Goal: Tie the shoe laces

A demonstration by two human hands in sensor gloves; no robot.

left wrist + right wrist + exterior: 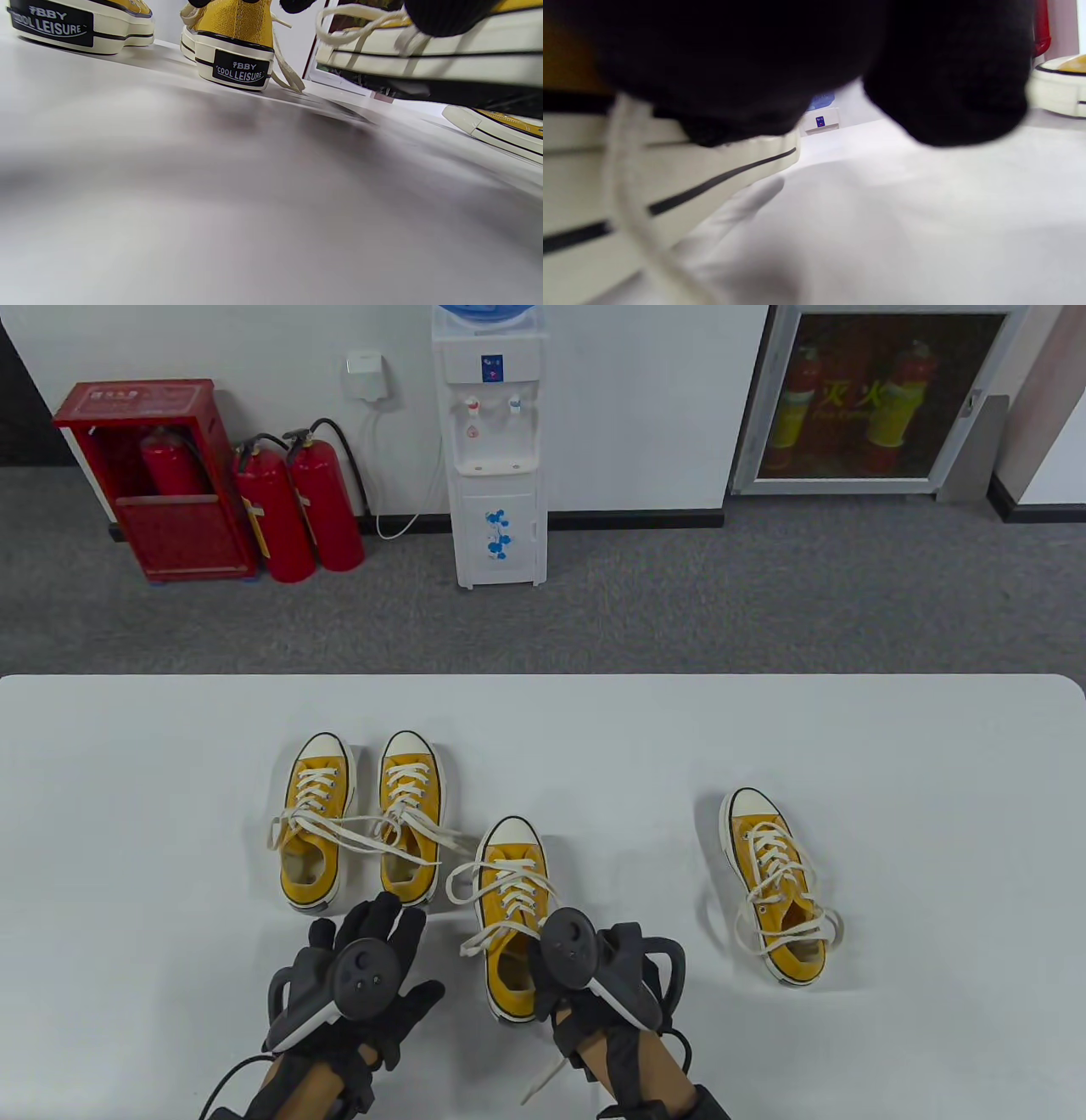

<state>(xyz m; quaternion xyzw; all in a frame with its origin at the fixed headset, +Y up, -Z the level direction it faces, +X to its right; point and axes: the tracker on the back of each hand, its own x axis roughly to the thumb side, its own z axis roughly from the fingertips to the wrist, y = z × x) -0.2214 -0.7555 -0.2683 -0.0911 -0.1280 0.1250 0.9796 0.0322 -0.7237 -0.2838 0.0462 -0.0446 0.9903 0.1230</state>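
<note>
Four yellow sneakers (507, 916) sit on a white table (933, 780), laces (475, 891) apparently all untied. Left hand (365, 971) spread flat, empty. Right hand (594, 967) grips the near sneaker's side.

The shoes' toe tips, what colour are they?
Creamy white, on yellow shoes. The table view shows it best.
</note>
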